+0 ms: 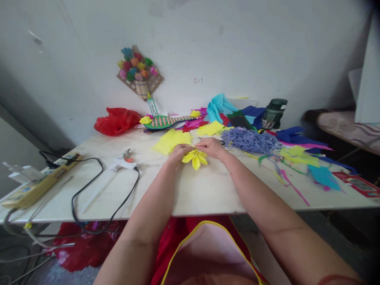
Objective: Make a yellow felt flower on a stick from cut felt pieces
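A yellow paper flower (196,160) with pointed petals hangs between my two hands, above the middle of the table. My left hand (180,151) is closed at its upper left side, fingers pinched. From the right, my right hand (211,147) pinches at the top of the same flower, its fingertips close to the left ones. What exactly lies between the fingertips is too small to make out. Just behind my left hand lie yellow paper sheets (172,140). A tangle of purple string (252,141) sits right of my right hand.
A hot glue gun (123,163) with a black cord lies at left, near a power strip (41,180). Behind are a red plastic bag (117,122), a green woven craft piece (166,122) and a dark bottle (273,114). Paper scraps (323,177) lie at right.
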A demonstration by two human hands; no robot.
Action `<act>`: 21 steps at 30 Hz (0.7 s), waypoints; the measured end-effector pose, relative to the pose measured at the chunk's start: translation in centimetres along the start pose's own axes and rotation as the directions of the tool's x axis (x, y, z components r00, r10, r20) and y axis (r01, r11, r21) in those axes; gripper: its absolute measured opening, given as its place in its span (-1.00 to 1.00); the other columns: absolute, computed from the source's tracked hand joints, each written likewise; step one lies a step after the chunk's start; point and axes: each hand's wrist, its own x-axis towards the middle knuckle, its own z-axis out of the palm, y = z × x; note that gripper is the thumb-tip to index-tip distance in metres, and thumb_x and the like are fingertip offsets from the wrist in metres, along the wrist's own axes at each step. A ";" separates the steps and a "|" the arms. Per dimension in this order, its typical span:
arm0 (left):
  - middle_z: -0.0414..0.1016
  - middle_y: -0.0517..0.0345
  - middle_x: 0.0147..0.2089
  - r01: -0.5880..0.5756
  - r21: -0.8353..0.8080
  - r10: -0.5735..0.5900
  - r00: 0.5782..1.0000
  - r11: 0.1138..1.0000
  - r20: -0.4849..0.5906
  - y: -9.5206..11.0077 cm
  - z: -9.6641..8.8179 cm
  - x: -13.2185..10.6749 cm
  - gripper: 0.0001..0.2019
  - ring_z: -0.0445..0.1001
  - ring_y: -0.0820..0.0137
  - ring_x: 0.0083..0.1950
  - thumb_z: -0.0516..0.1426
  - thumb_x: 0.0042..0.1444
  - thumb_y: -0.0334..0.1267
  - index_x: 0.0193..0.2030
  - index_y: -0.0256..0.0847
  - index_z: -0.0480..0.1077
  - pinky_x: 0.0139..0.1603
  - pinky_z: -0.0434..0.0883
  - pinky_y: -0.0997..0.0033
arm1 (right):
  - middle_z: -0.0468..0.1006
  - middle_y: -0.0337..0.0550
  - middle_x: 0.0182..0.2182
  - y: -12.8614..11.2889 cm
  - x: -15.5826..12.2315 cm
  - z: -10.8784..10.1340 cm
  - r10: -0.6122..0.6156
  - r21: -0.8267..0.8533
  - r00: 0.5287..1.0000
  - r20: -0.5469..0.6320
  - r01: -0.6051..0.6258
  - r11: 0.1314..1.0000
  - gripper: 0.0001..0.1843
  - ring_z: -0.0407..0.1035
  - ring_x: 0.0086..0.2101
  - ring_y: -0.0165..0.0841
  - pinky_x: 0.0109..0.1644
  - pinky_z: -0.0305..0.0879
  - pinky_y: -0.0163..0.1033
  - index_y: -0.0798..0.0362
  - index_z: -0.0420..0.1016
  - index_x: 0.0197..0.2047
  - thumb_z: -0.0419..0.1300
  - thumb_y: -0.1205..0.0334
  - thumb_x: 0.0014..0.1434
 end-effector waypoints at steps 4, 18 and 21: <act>0.44 0.20 -0.58 0.004 -0.020 -0.004 1.000 1.000 -0.008 0.0 0.1 0.1 -0.81 0.36 0.46 -0.55 0.38 -0.26 -0.24 -0.54 -0.26 0.49 -0.46 0.26 0.44 | 0.74 -0.11 -0.19 0.2 0.1 0.2 -0.094 -0.028 0.994 -0.056 0.092 0.995 -0.78 0.58 -0.21 -0.31 -0.20 0.37 -0.29 -0.08 0.78 -0.11 0.30 0.27 0.26; 0.32 0.23 -0.63 0.025 -0.061 -0.023 0.999 0.998 0.036 -0.5 0.0 0.4 -0.83 0.28 0.47 -0.56 0.28 -0.17 -0.33 -0.64 -0.23 0.37 -0.46 0.19 0.41 | 0.72 -0.15 -0.25 0.3 0.2 0.3 -0.141 0.084 0.988 -0.062 0.146 0.986 -0.79 0.52 -0.29 -0.36 -0.25 0.31 -0.31 -0.08 0.79 -0.21 0.32 0.35 0.18; 0.30 0.23 -0.63 0.020 -0.077 -0.017 0.999 0.997 0.048 -0.5 -0.1 0.5 -0.85 0.27 0.47 -0.56 0.26 -0.20 -0.35 -0.65 -0.23 0.36 -0.46 0.19 0.42 | 0.72 -0.15 -0.24 0.1 0.2 0.2 -0.139 0.084 0.989 -0.060 0.143 0.986 -0.79 0.52 -0.28 -0.36 -0.24 0.30 -0.31 -0.08 0.79 -0.22 0.31 0.35 0.19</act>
